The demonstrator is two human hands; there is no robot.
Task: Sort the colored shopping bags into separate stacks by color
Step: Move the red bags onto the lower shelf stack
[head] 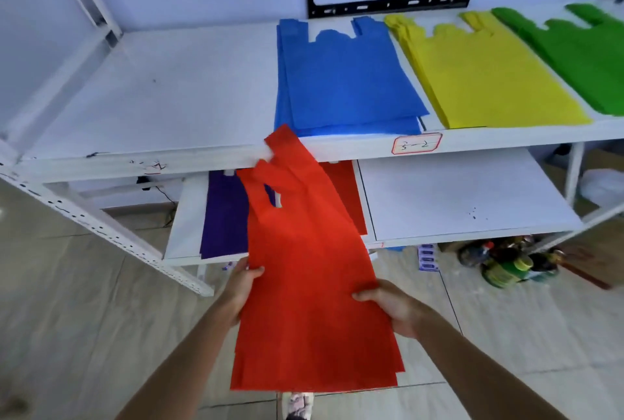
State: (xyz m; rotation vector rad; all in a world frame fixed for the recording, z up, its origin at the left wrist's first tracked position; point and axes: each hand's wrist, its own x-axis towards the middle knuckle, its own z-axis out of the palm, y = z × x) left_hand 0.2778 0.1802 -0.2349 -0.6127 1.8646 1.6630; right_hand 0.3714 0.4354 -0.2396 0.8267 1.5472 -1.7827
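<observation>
Both my hands hold a red shopping bag (304, 284) flat in front of the shelves, its handles pointing toward the upper shelf edge. My left hand (241, 288) grips its left edge and my right hand (393, 306) grips its right edge. On the upper shelf (152, 99) lie a blue stack (344, 82), a yellow stack (483, 75) and a green stack (580, 51). On the lower shelf (456, 197) lie purple bags (223, 217) and more red bags (344, 193), partly hidden behind the held bag.
The white metal rack has a slanted post (101, 227) at the left. Bottles and cans (506, 264) stand on the floor under the rack at the right. A black frame (391, 4) leans against the wall behind the upper shelf. My shoe (297, 402) shows below the bag.
</observation>
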